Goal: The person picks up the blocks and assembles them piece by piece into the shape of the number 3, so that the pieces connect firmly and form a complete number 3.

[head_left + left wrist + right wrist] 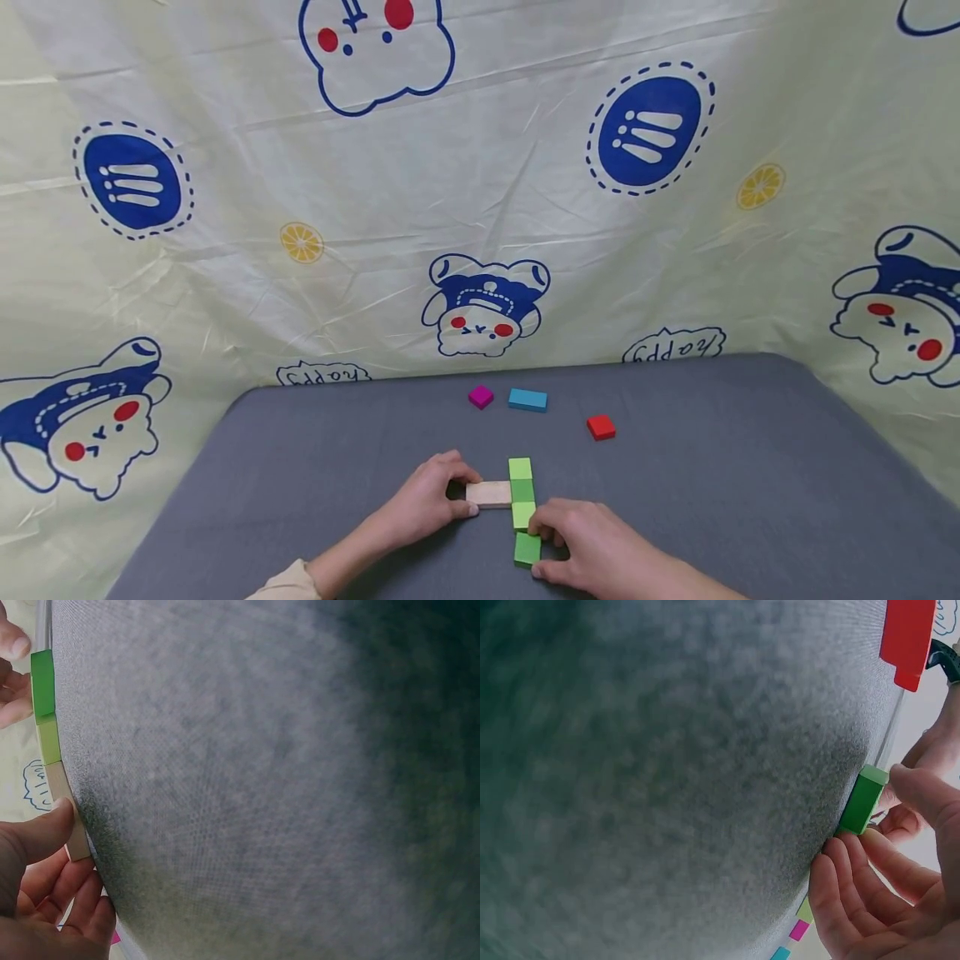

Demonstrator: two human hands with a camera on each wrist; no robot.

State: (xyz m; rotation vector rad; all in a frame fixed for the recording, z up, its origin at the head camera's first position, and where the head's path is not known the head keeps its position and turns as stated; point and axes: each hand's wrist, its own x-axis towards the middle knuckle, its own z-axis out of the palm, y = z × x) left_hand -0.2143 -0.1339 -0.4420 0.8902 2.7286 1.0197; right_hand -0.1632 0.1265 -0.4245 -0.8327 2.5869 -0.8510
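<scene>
In the head view, a pale wooden block (491, 494) lies flat on the grey cloth. My left hand (427, 506) pinches its left end, thumb at the near side and fingers at the far side. The block's right end meets a column made of a light green block (520, 468), a green block (522, 491) and another light green block (523, 517). At the near end of that column, my right hand (596, 542) pinches a darker green block (527, 548) between thumb and fingers. The right wrist view shows this green block (863, 801) upright between thumb and fingertips.
Beyond the column lie a magenta block (481, 397), a blue oblong block (528, 400) and a red block (601, 427). Behind the grey table (337, 442) hangs a printed curtain (480, 167). A red object (907, 634) shows at the right wrist view's top.
</scene>
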